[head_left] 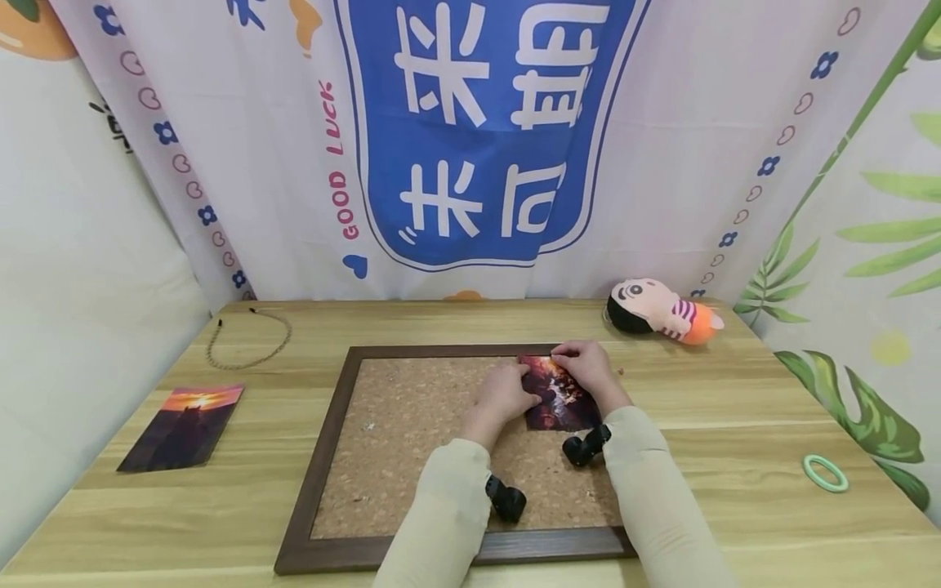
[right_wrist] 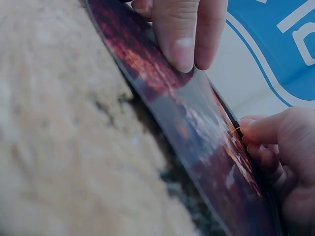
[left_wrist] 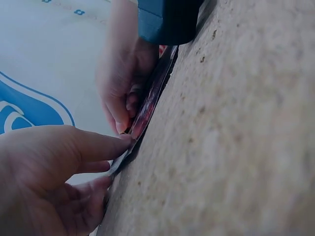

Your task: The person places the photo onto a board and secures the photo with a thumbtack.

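A dark red and orange picture print lies over the upper right part of a framed corkboard. My left hand rests at the print's left side, its thumb and a finger pressing on the glossy face. At the print's top edge, near the frame, my right hand pinches a thin gold-coloured pin between thumb and forefinger. The pin points at the print. In the right wrist view the print's lower edge bows up a little from the cork.
Left of the board lies a sunset picture print, with a beaded chain behind it. A plush doll lies at the back right, and a green ring at the right. Black wrist cameras sit below the hands. A printed curtain hangs behind.
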A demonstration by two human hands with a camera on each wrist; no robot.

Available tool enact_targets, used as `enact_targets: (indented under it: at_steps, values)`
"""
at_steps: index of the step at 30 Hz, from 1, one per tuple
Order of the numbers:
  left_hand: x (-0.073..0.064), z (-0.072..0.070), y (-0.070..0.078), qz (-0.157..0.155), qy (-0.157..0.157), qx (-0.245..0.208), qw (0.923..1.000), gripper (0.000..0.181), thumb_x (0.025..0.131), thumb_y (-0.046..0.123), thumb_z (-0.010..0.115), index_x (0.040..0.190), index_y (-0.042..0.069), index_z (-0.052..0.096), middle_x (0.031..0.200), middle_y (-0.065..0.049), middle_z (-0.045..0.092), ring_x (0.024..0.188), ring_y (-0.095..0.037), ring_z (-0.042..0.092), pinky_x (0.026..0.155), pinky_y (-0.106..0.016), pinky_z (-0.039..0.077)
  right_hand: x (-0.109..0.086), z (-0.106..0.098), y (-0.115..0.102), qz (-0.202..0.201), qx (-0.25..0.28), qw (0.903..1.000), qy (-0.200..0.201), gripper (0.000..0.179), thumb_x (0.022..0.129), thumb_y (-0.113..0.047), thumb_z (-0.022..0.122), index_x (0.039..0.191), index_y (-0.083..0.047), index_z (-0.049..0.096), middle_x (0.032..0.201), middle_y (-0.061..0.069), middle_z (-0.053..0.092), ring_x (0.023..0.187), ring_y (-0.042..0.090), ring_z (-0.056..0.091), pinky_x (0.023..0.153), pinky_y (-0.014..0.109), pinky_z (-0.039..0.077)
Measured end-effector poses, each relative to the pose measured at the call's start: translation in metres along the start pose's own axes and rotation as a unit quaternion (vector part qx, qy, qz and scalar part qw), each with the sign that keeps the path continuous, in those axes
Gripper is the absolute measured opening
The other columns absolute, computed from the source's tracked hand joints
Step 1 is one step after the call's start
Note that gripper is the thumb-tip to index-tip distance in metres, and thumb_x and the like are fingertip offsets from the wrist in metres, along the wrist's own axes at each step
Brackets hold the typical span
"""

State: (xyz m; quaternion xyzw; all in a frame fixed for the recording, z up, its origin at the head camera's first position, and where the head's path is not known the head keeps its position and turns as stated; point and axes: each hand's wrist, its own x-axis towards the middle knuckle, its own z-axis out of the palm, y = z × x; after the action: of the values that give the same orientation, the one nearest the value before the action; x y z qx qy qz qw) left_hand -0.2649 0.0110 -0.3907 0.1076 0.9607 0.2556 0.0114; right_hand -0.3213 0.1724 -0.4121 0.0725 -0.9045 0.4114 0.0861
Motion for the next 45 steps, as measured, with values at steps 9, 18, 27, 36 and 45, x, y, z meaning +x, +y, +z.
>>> enact_targets:
  at_steps: [9,18,27,36,45]
  values:
    - [-0.005,0.006,-0.006,0.035,-0.019,0.072,0.9966,0.058,0.08,0.046,0.054,0.128,0.016,0.045,0.137,-0.01,0.027,0.125,-0.032,0.016,0.093,-0.054,0.013,-0.002,0.001,0.001,-0.013,-0.01,0.9999,-0.003,0.013,0.078,-0.012,0.063,0.085,-0.003,0.069,0.092,0.011,0.063,0.09,0.028,0.055,0.079,0.04,0.039]
    - [-0.008,0.01,-0.01,0.049,-0.037,0.081,0.9948,0.059,0.083,0.049,0.046,0.133,0.018,0.037,0.14,-0.008,0.021,0.128,-0.029,0.008,0.093,-0.058,0.001,-0.005,0.004,0.001,-0.056,-0.04,0.9976,0.002,0.01,0.077,-0.009,0.064,0.081,-0.002,0.069,0.086,0.013,0.062,0.082,0.029,0.056,0.075,0.042,0.041]
    - [-0.01,0.012,-0.01,0.047,-0.041,0.085,0.9944,0.058,0.085,0.048,0.044,0.134,0.018,0.036,0.141,-0.007,0.019,0.128,-0.028,0.006,0.093,-0.058,0.001,-0.004,0.005,0.001,-0.068,-0.061,0.9958,-0.007,0.008,0.076,-0.008,0.064,0.078,-0.001,0.068,0.084,0.013,0.06,0.08,0.028,0.055,0.073,0.041,0.041]
    - [-0.008,0.011,-0.01,0.048,-0.042,0.086,0.9943,0.059,0.084,0.049,0.044,0.134,0.019,0.035,0.141,-0.006,0.018,0.128,-0.028,0.005,0.093,-0.058,0.0,-0.004,0.003,0.0,-0.041,-0.021,0.9989,-0.011,0.013,0.079,-0.01,0.062,0.086,-0.001,0.067,0.082,0.011,0.06,0.074,0.024,0.054,0.068,0.038,0.042]
    - [-0.006,0.009,-0.011,0.047,-0.039,0.088,0.9943,0.059,0.084,0.05,0.044,0.134,0.02,0.035,0.141,-0.006,0.018,0.128,-0.028,0.005,0.093,-0.058,0.0,-0.004,0.001,-0.003,-0.023,0.001,0.9997,0.007,0.007,0.077,-0.01,0.063,0.078,-0.003,0.066,0.077,0.008,0.06,0.068,0.02,0.052,0.064,0.034,0.04]
